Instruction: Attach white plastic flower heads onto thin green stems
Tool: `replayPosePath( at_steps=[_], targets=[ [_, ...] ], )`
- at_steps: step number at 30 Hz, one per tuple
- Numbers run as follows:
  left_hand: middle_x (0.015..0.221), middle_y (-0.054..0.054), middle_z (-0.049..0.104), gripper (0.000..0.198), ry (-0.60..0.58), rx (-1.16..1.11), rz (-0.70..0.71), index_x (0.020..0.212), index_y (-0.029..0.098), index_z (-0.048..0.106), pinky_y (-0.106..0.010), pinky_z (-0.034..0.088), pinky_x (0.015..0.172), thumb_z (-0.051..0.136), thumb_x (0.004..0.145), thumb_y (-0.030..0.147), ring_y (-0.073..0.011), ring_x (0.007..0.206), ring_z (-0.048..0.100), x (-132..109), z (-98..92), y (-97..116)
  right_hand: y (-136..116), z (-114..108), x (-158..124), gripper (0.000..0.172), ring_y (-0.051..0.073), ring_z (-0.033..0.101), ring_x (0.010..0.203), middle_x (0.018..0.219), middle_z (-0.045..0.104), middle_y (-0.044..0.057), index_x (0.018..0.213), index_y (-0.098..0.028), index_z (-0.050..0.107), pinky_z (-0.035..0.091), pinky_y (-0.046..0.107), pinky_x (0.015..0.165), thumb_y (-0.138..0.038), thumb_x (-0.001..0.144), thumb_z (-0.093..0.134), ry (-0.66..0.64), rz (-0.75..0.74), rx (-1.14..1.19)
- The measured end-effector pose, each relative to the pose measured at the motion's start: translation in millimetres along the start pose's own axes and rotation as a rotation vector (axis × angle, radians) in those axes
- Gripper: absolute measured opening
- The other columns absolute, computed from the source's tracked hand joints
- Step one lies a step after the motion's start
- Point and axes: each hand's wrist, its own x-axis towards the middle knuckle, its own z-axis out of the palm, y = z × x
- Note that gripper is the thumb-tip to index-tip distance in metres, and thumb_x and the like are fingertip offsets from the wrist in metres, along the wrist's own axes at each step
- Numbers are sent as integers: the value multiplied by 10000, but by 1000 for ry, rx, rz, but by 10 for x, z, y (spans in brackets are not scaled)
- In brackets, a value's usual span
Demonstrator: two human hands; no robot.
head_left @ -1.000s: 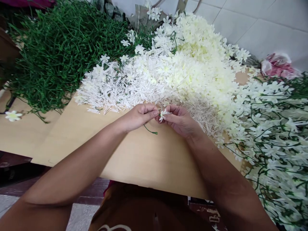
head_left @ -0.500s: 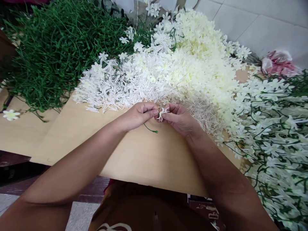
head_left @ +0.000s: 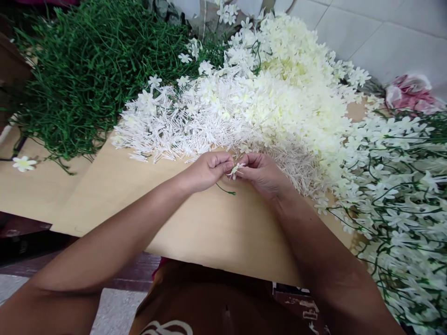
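Note:
Close together over the tan board, both hands work at chest height in the head view. My left hand (head_left: 212, 170) is closed on a thin green stem (head_left: 226, 190), whose free end curves out below the fingers. Pinched in my right hand (head_left: 260, 173) is a small white flower piece (head_left: 235, 171), with its thin petals spread between the two hands. The join of stem and flower is hidden by the fingers. Just beyond the hands lies a large heap of white and cream flower pieces (head_left: 237, 107).
Green stems (head_left: 87, 74) are piled at the back left. Stemmed white flowers (head_left: 401, 204) fill the right side. A single flower (head_left: 24, 163) lies at far left on the cardboard (head_left: 115, 195). A pink and white bundle (head_left: 412, 94) sits by the tiled wall.
The view has shifted slightly, so the heaps appear a little farther right. Both hands stay together, and the white flower piece is tilted differently between them.

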Motion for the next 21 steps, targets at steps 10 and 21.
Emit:
replayPosePath(
  at_steps=[10,21],
  targets=[
    [585,16,461,451,-4,-98,-30,618,176,493,-231,349,567,550,820,575,-111,608,449,6,-1,-11,21,-8,3,355,102,609,594,605,658,-19,600,-176,619,516,283,682,-402,522,881,-3,-62,51],
    [631,20,445,531,-139,4,-26,637,171,483,-240,319,575,489,817,670,-102,608,387,-24,-42,-34,-26,-47,-1,397,89,577,558,568,649,-31,532,-173,566,459,250,619,-390,491,896,-102,8,-31]
  ],
)
